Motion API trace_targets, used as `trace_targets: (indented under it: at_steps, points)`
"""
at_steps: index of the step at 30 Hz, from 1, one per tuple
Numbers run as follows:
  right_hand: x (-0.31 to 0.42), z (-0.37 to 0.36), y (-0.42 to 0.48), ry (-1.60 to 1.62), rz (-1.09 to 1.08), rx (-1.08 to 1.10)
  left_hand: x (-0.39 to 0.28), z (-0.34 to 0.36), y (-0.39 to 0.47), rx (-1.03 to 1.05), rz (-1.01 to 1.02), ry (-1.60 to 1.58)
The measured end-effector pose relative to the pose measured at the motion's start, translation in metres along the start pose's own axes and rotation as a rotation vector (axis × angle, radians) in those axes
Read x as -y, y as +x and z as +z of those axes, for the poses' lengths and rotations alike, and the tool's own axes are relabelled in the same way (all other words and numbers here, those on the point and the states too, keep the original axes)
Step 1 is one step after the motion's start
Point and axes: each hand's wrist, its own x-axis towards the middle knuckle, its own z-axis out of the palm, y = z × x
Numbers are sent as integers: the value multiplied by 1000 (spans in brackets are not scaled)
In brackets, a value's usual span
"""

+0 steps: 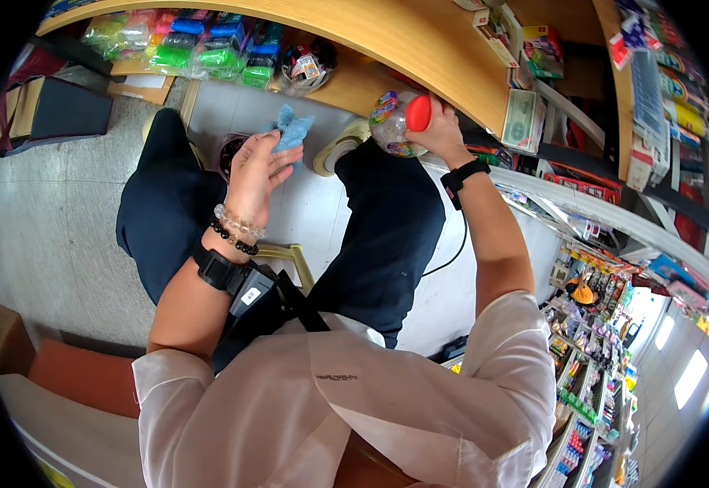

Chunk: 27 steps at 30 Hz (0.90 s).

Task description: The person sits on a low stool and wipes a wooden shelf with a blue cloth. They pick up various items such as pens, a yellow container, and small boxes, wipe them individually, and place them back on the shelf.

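Pinched between the fingers of my left hand (pixel 261 163) is a crumpled light-blue cloth (pixel 291 129), held above the floor between my legs. My right hand (pixel 443 131) grips a clear plastic jar (pixel 386 127) by its red lid (pixel 418 113). The jar is tilted on its side, with colourful labels on its wall, and sits over my right knee beside the shelf edge. What the jar contains is hard to make out.
A wooden shelf (pixel 354 30) curves across the front. Under it lie bagged bright-coloured goods (pixel 208 52) and a bag of small items (pixel 307 66). A dark box (pixel 68 107) stands at left. Stocked store shelves (pixel 586 378) line the right. A black cable (pixel 461 247) hangs near my right leg.
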Motion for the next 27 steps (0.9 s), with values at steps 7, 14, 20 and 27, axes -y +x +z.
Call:
trace_targets:
  at_steps: [7, 14, 20, 27]
  points:
    - [-77, 64, 39, 370, 92, -52, -2, 5, 4, -28, -8, -23]
    - [-58, 42, 33, 1135, 544, 298, 3, 5, 12, -84, -15, -10]
    - [-59, 55, 41, 1220, 647, 194, 3, 11, 14, -75, -17, 12]
    - [-71, 80, 71, 226, 143, 15, 4, 6, 15, -127, -17, 49]
